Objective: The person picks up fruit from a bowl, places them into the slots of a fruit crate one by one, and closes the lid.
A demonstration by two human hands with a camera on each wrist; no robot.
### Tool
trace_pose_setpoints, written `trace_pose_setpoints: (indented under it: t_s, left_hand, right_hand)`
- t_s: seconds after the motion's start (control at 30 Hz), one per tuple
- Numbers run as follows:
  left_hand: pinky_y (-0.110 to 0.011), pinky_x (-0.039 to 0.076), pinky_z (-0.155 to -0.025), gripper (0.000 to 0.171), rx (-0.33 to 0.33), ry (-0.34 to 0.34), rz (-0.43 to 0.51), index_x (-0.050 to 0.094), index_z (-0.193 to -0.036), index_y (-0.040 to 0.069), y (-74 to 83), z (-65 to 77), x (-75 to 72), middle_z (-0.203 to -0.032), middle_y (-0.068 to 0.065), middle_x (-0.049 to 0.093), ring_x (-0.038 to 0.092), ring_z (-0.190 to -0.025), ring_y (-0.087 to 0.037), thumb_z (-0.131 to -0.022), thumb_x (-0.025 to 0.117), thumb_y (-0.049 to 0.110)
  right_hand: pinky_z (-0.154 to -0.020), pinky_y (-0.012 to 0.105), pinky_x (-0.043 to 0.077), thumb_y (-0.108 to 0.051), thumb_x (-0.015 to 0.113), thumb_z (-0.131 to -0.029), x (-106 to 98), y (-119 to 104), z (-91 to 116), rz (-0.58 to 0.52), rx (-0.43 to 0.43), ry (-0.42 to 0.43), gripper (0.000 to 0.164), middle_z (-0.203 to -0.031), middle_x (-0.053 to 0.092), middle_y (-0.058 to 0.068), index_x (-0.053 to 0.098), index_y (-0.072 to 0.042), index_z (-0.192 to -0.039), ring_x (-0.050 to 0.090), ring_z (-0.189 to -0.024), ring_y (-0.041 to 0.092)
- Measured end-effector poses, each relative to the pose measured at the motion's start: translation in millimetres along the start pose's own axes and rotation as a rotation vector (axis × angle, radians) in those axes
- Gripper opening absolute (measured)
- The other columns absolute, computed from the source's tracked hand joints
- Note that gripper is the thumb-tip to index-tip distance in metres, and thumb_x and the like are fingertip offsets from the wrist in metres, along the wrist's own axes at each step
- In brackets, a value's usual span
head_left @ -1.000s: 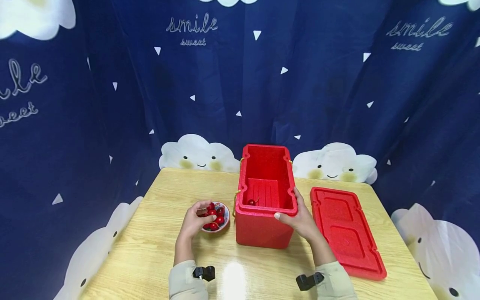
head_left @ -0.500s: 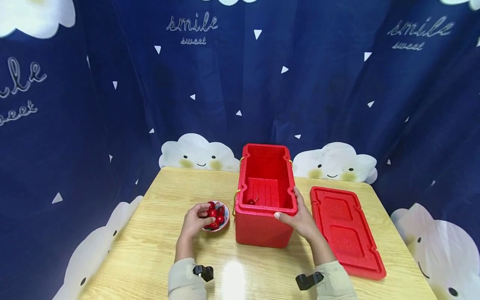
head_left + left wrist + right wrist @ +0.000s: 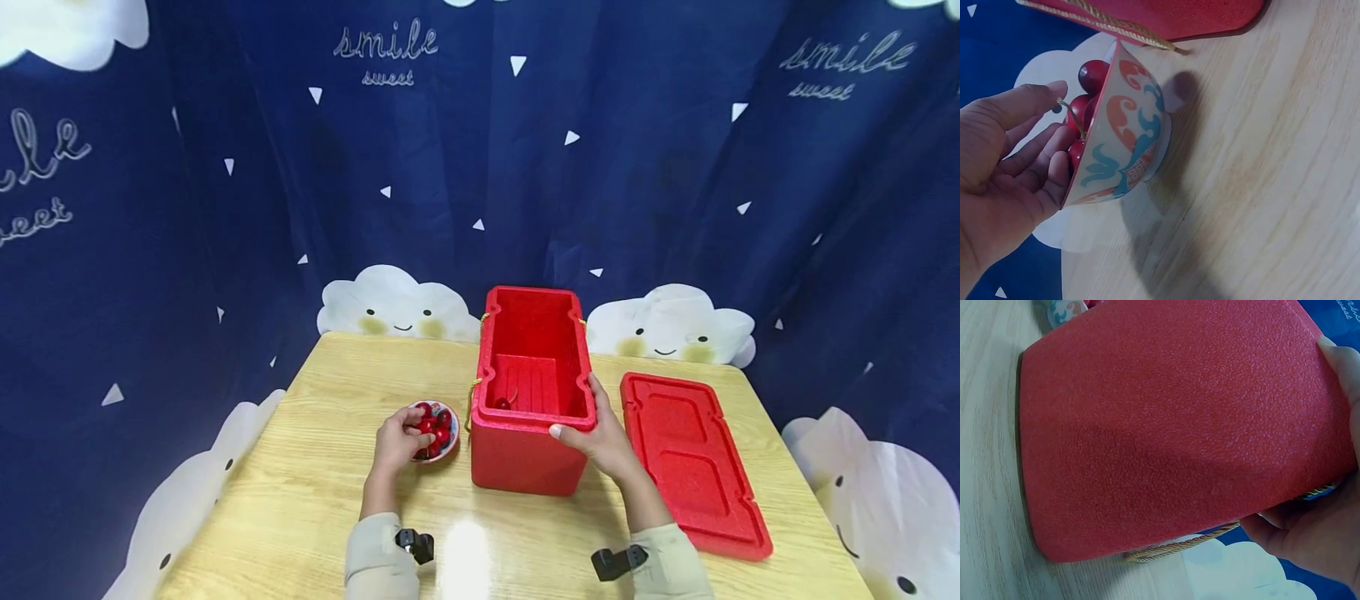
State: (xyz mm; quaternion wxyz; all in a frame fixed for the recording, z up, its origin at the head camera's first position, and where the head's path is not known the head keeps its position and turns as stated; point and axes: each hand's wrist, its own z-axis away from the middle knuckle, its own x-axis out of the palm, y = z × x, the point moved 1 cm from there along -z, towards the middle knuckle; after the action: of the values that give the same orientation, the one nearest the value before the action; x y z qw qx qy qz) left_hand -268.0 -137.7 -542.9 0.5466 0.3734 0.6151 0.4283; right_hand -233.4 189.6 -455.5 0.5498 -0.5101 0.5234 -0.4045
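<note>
A small patterned bowl (image 3: 1129, 125) full of red cherries (image 3: 444, 419) stands on the table left of the box. My left hand (image 3: 397, 440) is at the bowl's left side, its fingertips among the cherries and its thumb apart from the fingers. In the left wrist view, one cherry's green stem (image 3: 1071, 114) rises between thumb and fingers. A red foam box (image 3: 525, 458) stands uncovered, with one stemmed cherry (image 3: 502, 403) on its floor. My right hand (image 3: 606, 437) grips the box's near right corner, thumb on the front rim and fingers along the right side.
The red lid (image 3: 693, 467) lies flat on the wooden table (image 3: 360, 375) to the right of the box. Gold rope (image 3: 1129, 28) hangs at the box's sides. A dark blue curtain (image 3: 420, 167) with clouds hangs behind the table.
My left hand has shifted slightly right, farther over the bowl and its cherries. The right hand and the box have stayed in place.
</note>
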Motion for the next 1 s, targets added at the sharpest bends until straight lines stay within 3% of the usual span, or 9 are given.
trace_pose_setpoints:
  t_s: [0.1,0.3,0.63,1.0]
  left_hand:
    - [-0.027,0.05,-0.064,0.043,0.002,0.014,-0.018,0.062,-0.107,-0.006,-1.2,-1.2,0.4,-0.1,-0.02,0.062,0.059,-0.075,-0.021,-0.067,0.077,-0.006]
    - [-0.028,0.05,-0.064,0.043,0.01,0.03,-0.059,0.062,-0.106,-0.007,-1.3,-3.9,4.4,-0.099,-0.02,0.062,0.06,-0.072,-0.019,-0.065,0.077,-0.006]
    - [-0.033,0.049,-0.068,0.038,0.023,0.081,-0.169,0.065,-0.1,-0.005,-3.2,-6.1,9.9,-0.094,-0.016,0.065,0.057,-0.068,-0.017,-0.064,0.078,-0.005]
    - [-0.045,0.043,-0.088,0.033,0.049,0.116,-0.225,0.067,-0.096,-0.007,0.6,-6.3,12.2,-0.094,-0.017,0.066,0.056,-0.097,-0.036,-0.065,0.078,-0.003]
  right_hand:
    - [-0.083,0.038,0.048,-0.013,0.078,-0.072,-0.5,2.6,-0.8,0.001,0.011,-0.004,0.107,-0.14,0.032,0.016,0.004,-0.014,-0.149,0.034,-0.124,0.041]
    - [-0.085,0.041,0.047,-0.01,0.075,-0.073,1.8,-13.2,6.1,0.004,-0.009,-0.005,0.103,-0.139,0.031,0.021,0.004,-0.007,-0.148,0.034,-0.123,0.042]
    - [-0.084,0.04,0.048,-0.011,0.076,-0.073,3.6,-18.8,9.7,-0.015,0.018,-0.005,0.104,-0.139,0.032,0.019,0.006,-0.009,-0.148,0.035,-0.123,0.039]
    - [-0.084,0.041,0.048,-0.008,0.075,-0.072,2.9,-16.7,9.5,-0.004,0.011,0.0,0.104,-0.14,0.03,0.019,0.006,-0.01,-0.148,0.034,-0.124,0.041]
